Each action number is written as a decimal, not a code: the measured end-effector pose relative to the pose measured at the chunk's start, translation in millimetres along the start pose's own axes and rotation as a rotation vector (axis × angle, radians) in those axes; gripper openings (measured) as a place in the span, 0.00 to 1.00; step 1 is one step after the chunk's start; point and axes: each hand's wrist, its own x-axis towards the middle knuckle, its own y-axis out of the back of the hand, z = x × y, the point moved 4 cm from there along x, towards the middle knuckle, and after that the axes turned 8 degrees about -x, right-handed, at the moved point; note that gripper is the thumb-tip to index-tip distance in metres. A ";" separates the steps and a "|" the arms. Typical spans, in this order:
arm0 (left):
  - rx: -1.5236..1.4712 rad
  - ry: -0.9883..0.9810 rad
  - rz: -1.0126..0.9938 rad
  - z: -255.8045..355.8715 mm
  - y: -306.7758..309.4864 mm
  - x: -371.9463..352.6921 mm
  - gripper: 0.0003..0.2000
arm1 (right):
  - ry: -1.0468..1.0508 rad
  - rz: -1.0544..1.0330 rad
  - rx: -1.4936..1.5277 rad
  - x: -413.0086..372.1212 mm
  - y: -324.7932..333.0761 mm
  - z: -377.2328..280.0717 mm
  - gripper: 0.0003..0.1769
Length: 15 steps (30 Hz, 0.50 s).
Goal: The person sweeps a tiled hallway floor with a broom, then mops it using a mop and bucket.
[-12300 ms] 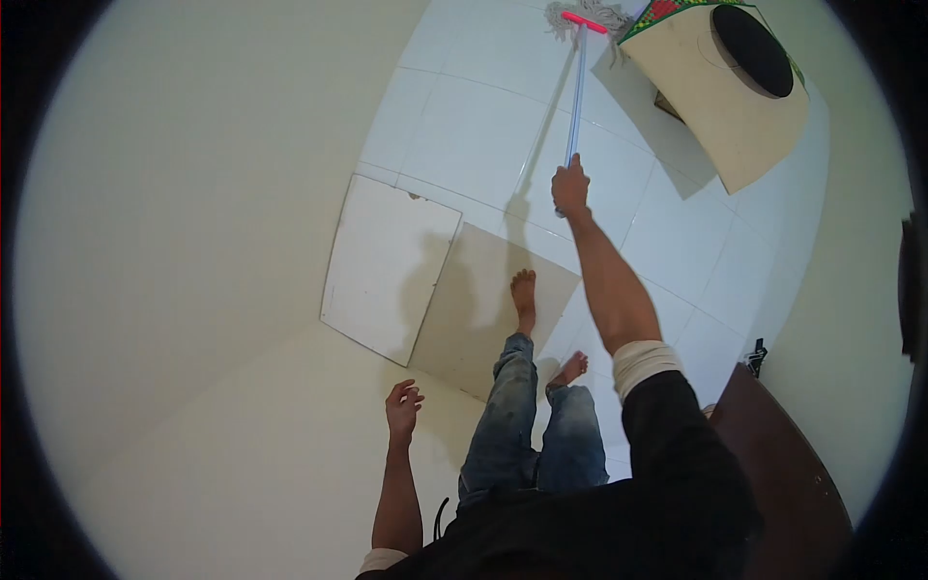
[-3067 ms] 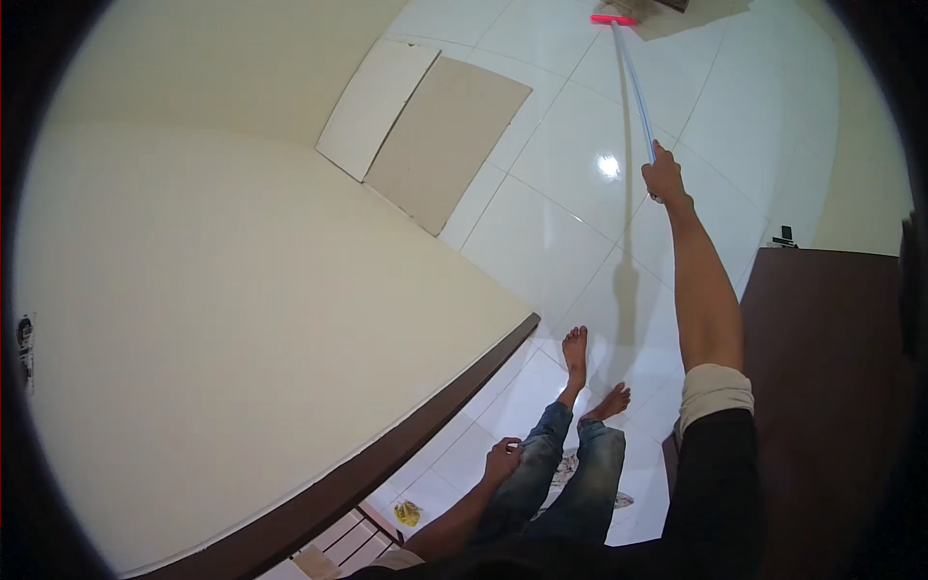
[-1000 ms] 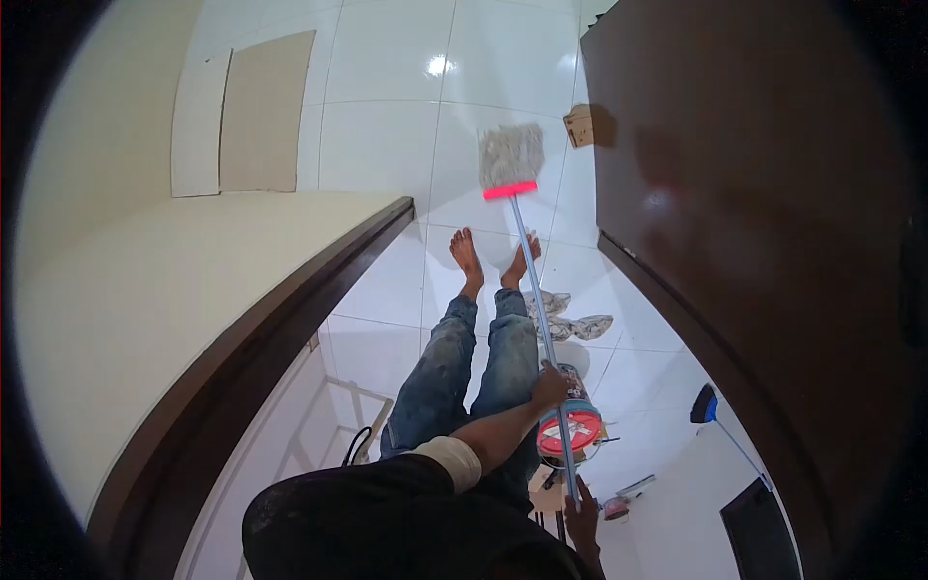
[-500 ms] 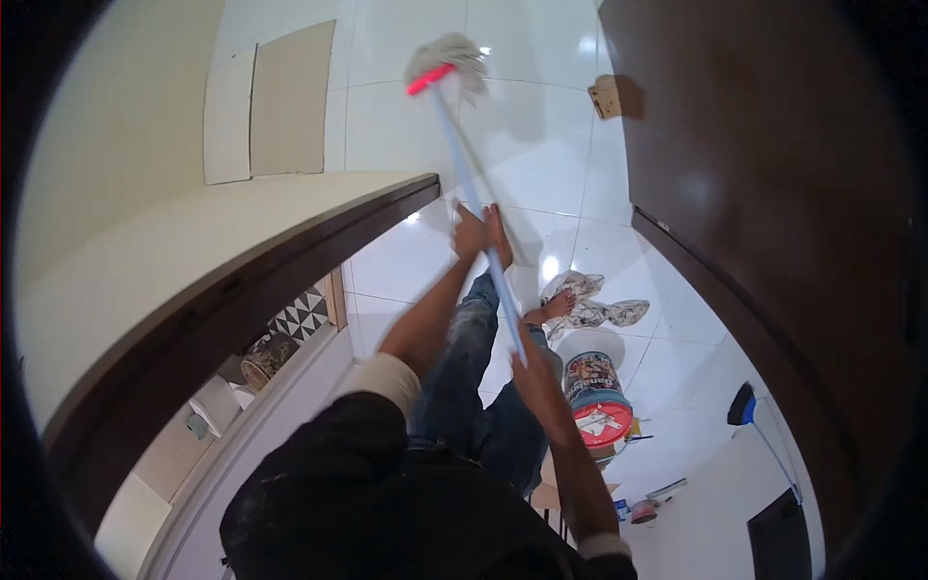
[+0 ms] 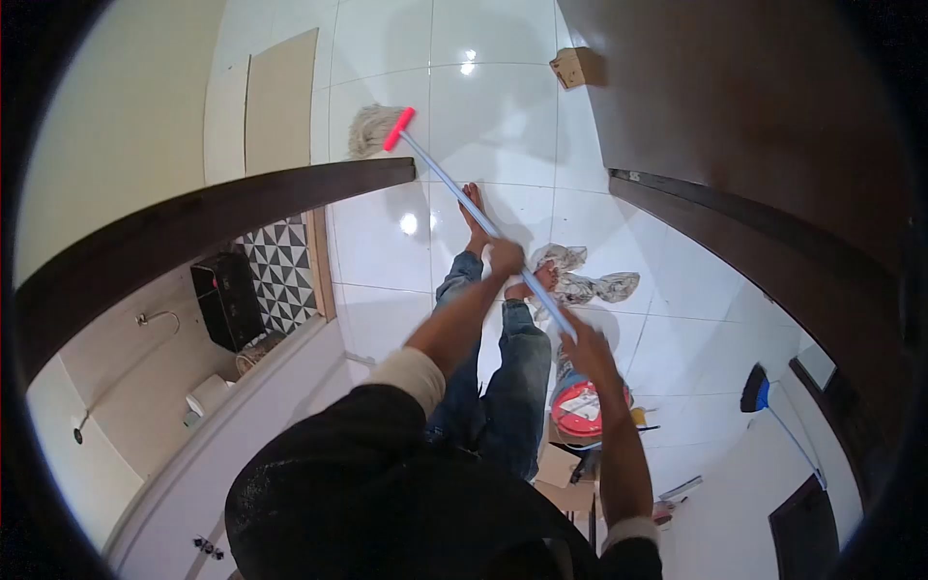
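A string mop (image 5: 375, 131) with a red clamp and a pale blue-grey pole lies with its strands on the white tiled floor, beside the end of a dark wooden door frame (image 5: 367, 174). Partway down the pole, my left hand (image 5: 505, 257) is wrapped around it. My right hand (image 5: 585, 346) grips the pole nearer its upper end, above a bucket with a red lid (image 5: 580, 408). The pole slants from the mop head at upper left down toward my right. My bare feet are on the tiles, one touching a crumpled patterned cloth (image 5: 604, 287).
A small cardboard piece (image 5: 572, 68) is on the floor against the dark door (image 5: 735, 106) at right. A blue broom (image 5: 759, 391) leans at the lower right. Through the opening at left are a black box (image 5: 227, 302) and patterned tiles (image 5: 278, 259).
The mop head has swept left and nearer, to beside the door frame. Both hands have shifted right with the pole, which now slants more. The view has turned slightly, showing more of the left room.
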 end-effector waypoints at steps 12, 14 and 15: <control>-0.732 0.201 -0.105 293.8 -221.6 -145.0 0.40 | -0.626 -0.100 0.054 -312.8 -40.8 154.9 0.30; -0.810 0.230 -0.099 277.6 -218.5 -132.0 0.41 | -0.356 0.059 0.065 -305.1 -44.4 158.5 0.29; -0.815 0.216 -0.060 263.9 -240.8 -117.7 0.41 | -0.182 0.214 0.075 -293.6 -56.1 158.4 0.28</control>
